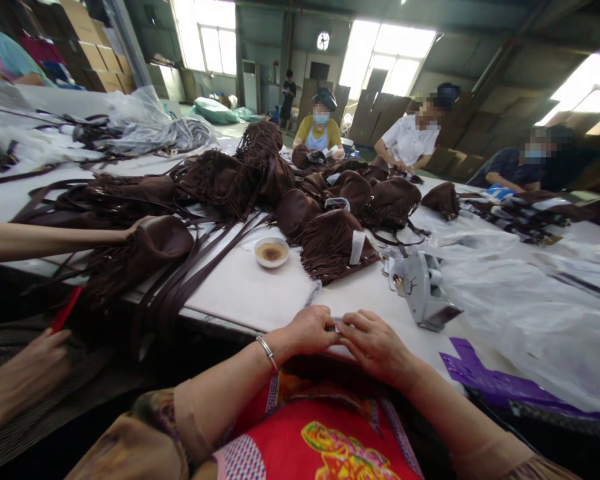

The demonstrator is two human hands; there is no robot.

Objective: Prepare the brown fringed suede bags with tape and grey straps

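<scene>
My left hand [310,331], with a bracelet on its wrist, is closed at the table's near edge. Facing it, my right hand [377,341] is closed too, and the fingertips of both nearly meet. Pinched between them is a small pale strip [337,325], mostly covered by the fingers, its kind unclear. Just beyond my hands lies a dark brown fringed bag [325,248] with a white tag [358,247] on it. A white bowl [258,256] with yellowish-brown contents stands to the left of that bag.
A grey tape dispenser [425,293] stands right of my hands, beside clear plastic sheeting [520,320] and purple plastic [485,373]. More fringed bags [215,180] pile across the table. At left, a co-worker's hand touches a bag [165,243]; another holds a red-handled tool [66,310].
</scene>
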